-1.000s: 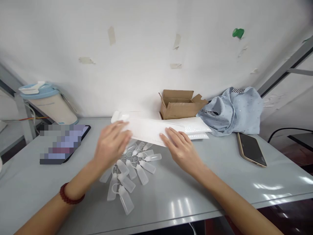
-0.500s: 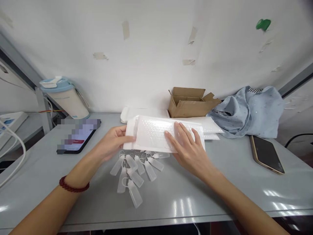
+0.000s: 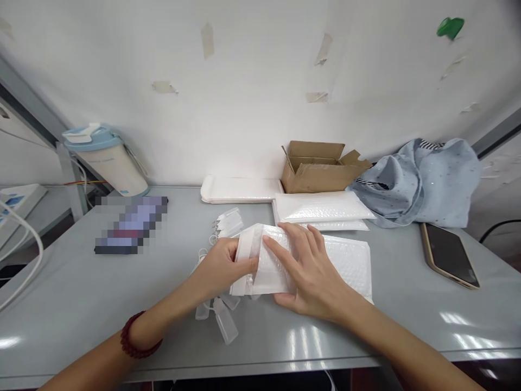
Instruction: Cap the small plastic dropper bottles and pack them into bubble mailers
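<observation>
A white bubble envelope [image 3: 350,263] lies slanted over the table's middle, its flap end raised at the left. My left hand [image 3: 222,269] pinches that flap end, thumb on top. My right hand [image 3: 311,269] rests on the envelope with fingers spread, the thumb near its lower edge. Under and beside the envelope are several small translucent squeeze bottles [image 3: 224,320], partly hidden by it and by my left hand. More bottles [image 3: 230,221] lie just behind the envelope.
White envelopes are stacked at the back [image 3: 244,190] and beside them [image 3: 325,206], before an open cardboard box [image 3: 317,174]. A blue cloth bag [image 3: 439,179] and phone [image 3: 450,255] are right; a tumbler [image 3: 112,163] and another phone [image 3: 132,225] are left.
Both hands and the envelope have come nearer, and the envelope has shifted right. My left hand has moved right along with it. Bottles behind it now show.
</observation>
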`<state>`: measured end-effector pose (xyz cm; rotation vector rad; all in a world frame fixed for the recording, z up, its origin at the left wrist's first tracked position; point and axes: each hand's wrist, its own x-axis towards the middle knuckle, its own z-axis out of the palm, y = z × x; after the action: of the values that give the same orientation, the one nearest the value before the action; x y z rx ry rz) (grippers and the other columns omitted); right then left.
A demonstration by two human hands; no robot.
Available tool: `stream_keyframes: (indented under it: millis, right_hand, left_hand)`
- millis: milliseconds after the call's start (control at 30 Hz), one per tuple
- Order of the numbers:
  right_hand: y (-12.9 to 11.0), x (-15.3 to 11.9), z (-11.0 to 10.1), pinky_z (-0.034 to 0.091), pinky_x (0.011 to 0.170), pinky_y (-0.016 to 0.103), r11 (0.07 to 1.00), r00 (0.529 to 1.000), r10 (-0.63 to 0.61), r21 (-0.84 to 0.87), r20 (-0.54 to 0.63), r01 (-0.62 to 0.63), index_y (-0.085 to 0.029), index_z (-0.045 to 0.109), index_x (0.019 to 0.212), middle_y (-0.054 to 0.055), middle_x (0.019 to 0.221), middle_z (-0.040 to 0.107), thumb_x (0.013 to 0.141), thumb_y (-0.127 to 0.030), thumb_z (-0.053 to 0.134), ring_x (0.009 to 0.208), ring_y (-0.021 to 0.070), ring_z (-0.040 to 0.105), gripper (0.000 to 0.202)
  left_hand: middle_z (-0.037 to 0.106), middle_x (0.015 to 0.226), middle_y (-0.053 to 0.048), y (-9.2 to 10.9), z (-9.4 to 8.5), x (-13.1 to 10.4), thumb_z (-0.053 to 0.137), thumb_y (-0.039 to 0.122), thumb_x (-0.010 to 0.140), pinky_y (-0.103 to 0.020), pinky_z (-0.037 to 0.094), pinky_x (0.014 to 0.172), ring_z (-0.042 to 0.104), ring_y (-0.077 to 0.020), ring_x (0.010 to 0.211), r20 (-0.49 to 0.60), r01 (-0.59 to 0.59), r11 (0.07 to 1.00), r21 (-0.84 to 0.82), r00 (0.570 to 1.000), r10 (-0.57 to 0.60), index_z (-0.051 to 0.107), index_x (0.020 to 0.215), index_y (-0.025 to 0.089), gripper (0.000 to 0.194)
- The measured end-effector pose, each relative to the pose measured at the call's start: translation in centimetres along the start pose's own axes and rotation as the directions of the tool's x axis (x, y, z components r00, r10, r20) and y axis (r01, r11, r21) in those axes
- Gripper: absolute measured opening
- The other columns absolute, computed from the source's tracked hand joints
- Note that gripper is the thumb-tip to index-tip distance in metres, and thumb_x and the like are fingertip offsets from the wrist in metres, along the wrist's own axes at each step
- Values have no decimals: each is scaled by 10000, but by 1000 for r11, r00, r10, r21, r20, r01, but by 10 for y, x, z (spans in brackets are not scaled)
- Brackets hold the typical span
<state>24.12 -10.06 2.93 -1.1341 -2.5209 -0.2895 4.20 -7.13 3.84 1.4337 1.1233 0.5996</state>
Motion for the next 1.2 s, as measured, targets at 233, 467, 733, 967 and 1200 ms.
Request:
stream_keyframes:
  millis: [233, 467, 733, 967, 1200]
  right_hand:
    - [-1, 0, 2, 315, 931, 596, 998, 998, -42, 53, -49, 44, -144, 380, 1302, 228, 1300, 304, 673, -230, 619, 1186, 393, 334, 678]
    - [1, -1, -1, 382, 895, 544, 983, 999, -42, 177, -18, 44, -151, 387, 1297, 195, 1285, 291, 675, -202, 625, 1147, 358, 332, 668]
    - [-7, -3, 0, 437, 854, 511, 963, 1000, -30, 269, 3, 28, -158, 414, 1268, 182, 1247, 349, 679, -114, 583, 1117, 327, 370, 615]
    - [-4, -1, -3, 472, 838, 467, 944, 1000, -2, 330, 6, 0, -163, 480, 1195, 166, 1187, 439, 696, -99, 575, 1097, 299, 430, 512]
    - [12, 0, -11, 497, 796, 420, 940, 998, 63, 337, -10, -56, -188, 510, 1171, 131, 1116, 521, 740, -132, 579, 1026, 265, 501, 440]
  left_hand:
    - [350, 509, 63, -5, -3, 4, 627, 336, 709, -191, 228, 424, 320, -69, 456, -4, 21, 995, 101, 1000, -21, 448, 538, 155, 307]
    - [397, 572, 51, -6, -4, 4, 589, 347, 745, -201, 279, 469, 368, -89, 514, 5, -13, 997, 76, 1000, 13, 530, 653, 150, 225]
    - [300, 523, 63, -8, -4, 5, 586, 344, 720, -194, 216, 429, 298, -75, 479, -82, 11, 990, 138, 997, 0, 374, 545, 173, 324]
    - [302, 506, 63, -10, -5, 6, 576, 388, 742, -198, 213, 422, 302, -73, 457, -69, 4, 987, 160, 998, 7, 387, 533, 172, 355]
    - [578, 621, 14, 11, -34, -1, 573, 393, 778, -194, 363, 477, 507, -124, 560, -30, -40, 967, 250, 998, 49, 642, 759, 179, 226]
